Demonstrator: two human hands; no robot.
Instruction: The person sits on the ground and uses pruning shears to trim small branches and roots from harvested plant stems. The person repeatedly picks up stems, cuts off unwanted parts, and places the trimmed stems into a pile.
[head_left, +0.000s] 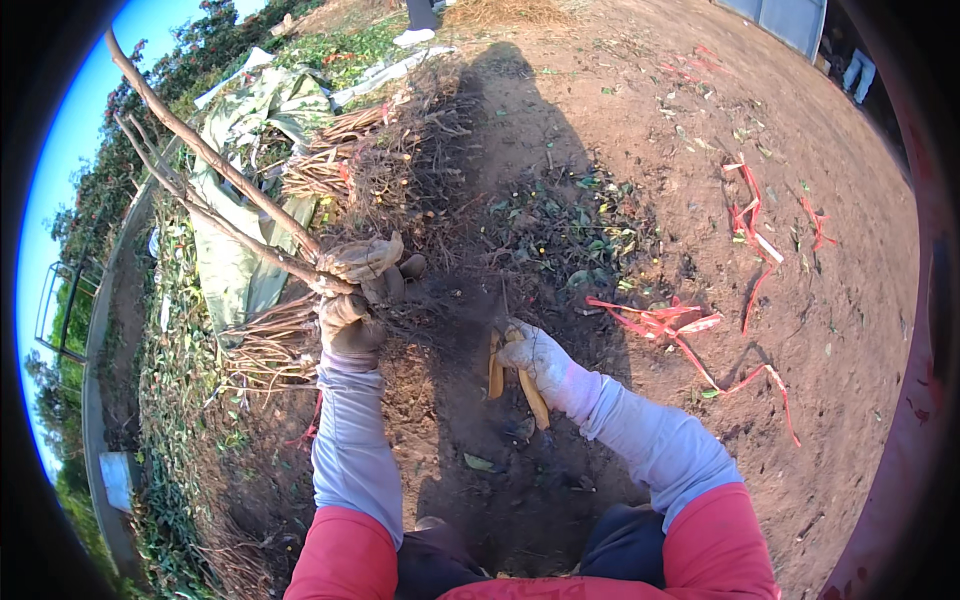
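Note:
My left hand (351, 330), in a soiled glove, grips the base of a woody sapling (229, 169) whose long bare stems reach up to the left. Crumpled tan material (364, 259) lies over the stem base by my fingers; I cannot tell what it is. Dark fine roots (442, 311) spread from the base toward the right. My right hand (538, 364), gloved in white, is closed around the yellow handles of pruning shears (534, 397). Their blades point away from me near the roots and are too blurred to tell apart.
Bundled bare-root saplings (330, 161) lie at the left, partly under pale green sheeting (240, 225). Cut leaves (577, 232) litter the soil ahead. Red plastic ties (667, 322) are strewn on the right. A person's leg (421, 16) shows at the top; another person (859, 75) stands far right.

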